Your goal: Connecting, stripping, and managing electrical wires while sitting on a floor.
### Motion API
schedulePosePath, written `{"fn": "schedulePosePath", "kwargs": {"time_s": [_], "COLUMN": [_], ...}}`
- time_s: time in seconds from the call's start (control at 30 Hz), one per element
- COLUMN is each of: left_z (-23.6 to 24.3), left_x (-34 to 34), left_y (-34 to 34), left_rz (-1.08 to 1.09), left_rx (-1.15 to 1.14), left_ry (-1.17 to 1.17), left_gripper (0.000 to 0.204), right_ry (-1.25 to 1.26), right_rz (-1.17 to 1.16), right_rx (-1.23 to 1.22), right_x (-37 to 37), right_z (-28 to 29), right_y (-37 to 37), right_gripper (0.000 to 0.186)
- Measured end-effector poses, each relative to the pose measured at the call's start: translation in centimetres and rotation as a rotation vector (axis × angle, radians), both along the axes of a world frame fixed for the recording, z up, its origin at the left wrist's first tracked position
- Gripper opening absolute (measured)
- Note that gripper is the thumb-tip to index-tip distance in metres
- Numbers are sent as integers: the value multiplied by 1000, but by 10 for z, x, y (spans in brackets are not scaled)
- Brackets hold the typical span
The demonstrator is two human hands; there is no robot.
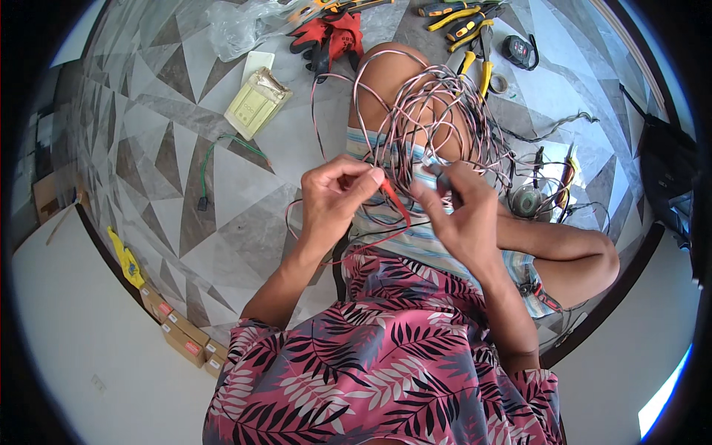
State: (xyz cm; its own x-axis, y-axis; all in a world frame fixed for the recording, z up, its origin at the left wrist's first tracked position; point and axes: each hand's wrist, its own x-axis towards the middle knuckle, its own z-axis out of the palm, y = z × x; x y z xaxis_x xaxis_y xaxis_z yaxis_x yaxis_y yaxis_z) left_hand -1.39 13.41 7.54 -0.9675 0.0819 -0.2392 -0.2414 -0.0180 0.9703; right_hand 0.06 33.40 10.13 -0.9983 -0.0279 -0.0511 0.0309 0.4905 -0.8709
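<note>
My left hand [334, 200] pinches a red probe or clip [393, 194] with a red lead hanging below it, just left of a tangled bundle of pink and black wire [450, 100] lying over my legs. My right hand [463, 211], at the bundle's lower edge, has its fingers curled round something small and dark that I cannot make out. A dark round object [525, 199] lies among wires to the right.
On the patterned floor [193, 208] are red-black gloves [334, 41], a plastic bag [237, 30], a cream plastic case [256, 104], a green wire [221, 141], pliers [467, 26], a tape measure [519, 50] and a tape roll [498, 85]. Boxes [185, 337] line the left wall; a black bag [664, 156] sits right.
</note>
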Motion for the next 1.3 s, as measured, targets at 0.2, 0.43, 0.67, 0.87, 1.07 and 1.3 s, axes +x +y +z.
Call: {"fn": "schedulePosePath", "kwargs": {"time_s": [0.2,0.43,0.67,0.87,1.07,1.3], "left_z": [-2,-7,2,8,9,23], "left_x": [-4,-10,-12,-15,-13,-15], "left_y": [4,-1,14,21,28,39], "left_rz": [78,-56,-139,-209,-317,-458], "left_rx": [148,143,435,346,283,128], "left_ry": [-41,-14,-236,-174,-95,50], "left_gripper": [9,9,12,12,9,12], "right_ry": [96,207,-17,-302,-218,-160], "right_rz": [-69,-85,-126,-33,-20,267], "right_rx": [102,225,-31,-456,-521,25], "right_x": [-39,-54,-17,-7,-22,-30], "right_z": [-9,-31,-11,4,41,55], "right_y": [-9,-18,-5,26,36,50], "right_gripper": [22,19,15,24,33,28]}}
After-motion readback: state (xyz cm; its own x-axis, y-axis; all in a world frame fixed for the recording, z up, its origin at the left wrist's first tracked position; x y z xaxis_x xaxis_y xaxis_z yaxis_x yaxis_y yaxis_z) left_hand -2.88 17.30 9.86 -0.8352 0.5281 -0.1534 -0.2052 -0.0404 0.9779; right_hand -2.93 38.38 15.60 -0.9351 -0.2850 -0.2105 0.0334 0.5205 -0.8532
